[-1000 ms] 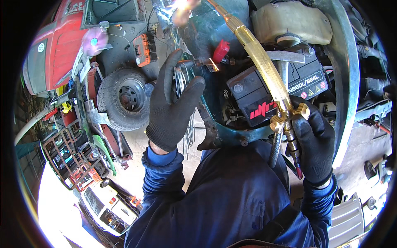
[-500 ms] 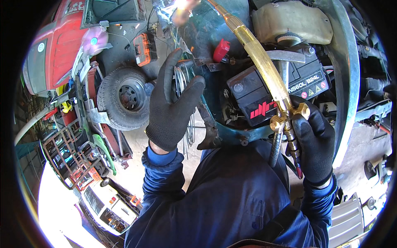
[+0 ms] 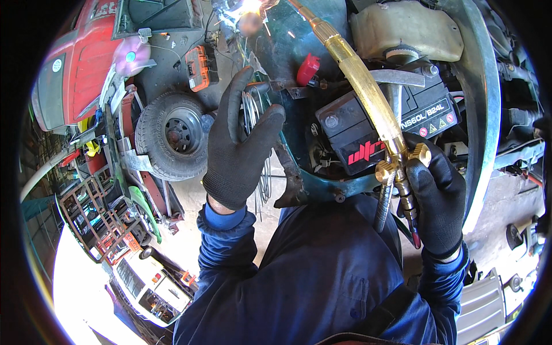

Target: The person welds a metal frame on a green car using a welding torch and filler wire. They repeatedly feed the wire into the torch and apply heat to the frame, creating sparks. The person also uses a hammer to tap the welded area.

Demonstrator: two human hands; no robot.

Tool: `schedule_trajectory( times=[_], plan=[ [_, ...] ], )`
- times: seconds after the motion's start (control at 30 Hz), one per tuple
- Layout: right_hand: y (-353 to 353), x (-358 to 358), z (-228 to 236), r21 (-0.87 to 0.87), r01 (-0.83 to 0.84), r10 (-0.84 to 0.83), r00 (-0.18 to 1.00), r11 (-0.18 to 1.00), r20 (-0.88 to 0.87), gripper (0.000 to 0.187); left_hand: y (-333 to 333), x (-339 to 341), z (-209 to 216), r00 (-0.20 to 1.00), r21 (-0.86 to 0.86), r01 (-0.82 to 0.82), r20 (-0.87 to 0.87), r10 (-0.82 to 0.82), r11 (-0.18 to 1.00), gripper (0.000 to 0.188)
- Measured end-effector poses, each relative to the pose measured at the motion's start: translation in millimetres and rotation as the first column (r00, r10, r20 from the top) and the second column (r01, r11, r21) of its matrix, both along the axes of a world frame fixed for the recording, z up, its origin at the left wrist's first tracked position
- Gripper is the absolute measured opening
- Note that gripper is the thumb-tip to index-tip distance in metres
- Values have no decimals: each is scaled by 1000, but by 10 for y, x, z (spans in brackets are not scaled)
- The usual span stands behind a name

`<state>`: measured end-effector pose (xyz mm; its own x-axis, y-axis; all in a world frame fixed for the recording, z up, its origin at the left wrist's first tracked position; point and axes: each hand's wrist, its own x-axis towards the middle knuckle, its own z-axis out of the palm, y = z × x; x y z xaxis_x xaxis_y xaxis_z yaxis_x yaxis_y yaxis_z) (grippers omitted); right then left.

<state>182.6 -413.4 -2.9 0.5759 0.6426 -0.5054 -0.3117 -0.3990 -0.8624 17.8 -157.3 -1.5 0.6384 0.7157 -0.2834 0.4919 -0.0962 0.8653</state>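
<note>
Both my hands wear black gloves. In my right hand (image 3: 434,198) is a brass gas torch (image 3: 362,86), held near its valve knobs and slanting up and left. Its tip runs to the top edge, beside a glaring bright spot (image 3: 251,7) with sparks. My left hand (image 3: 238,144) is on the left, thumb and index finger spread apart; the other fingers are mostly hidden. A bundle of thin wire (image 3: 252,112) shows between them and hangs below the thumb, seemingly gripped by the hidden fingers. A hammer (image 3: 402,77) lies behind the torch on a black car battery (image 3: 359,129).
Green body panels (image 3: 328,188) surround the battery. A whitish plastic tank (image 3: 405,29) stands above it, with a red object (image 3: 309,70) to the left. Farther left are a wheel (image 3: 172,135), an orange-and-black case (image 3: 198,69), a spinning fan (image 3: 131,57) and a red vehicle (image 3: 86,63).
The glare at the top has grown, and more sparks fly from it. My hands and the torch stay almost where they were.
</note>
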Motion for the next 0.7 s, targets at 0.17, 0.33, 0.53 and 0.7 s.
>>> schedule_trajectory(
  times=[0.17,0.33,0.53,0.7],
  plan=[
    [-9,5,17,5,1,-1,1000,1000,-24,41,0,12,-7,1000,1,-9,3,9,1000,66],
    [1,-17,-13,39,18,-17,1000,999,-4,43,-15,19,45,1000,-63,-16,4,17,998,65],
    [-5,2,25,-6,7,-7,999,1000,-33,43,-3,13,3,1000,-15,-6,-3,6,1000,67],
    [7,5,24,-5,-9,9,1000,1000,-1,40,21,-2,-33,999,67,28,-35,-25,997,67]
  ],
)
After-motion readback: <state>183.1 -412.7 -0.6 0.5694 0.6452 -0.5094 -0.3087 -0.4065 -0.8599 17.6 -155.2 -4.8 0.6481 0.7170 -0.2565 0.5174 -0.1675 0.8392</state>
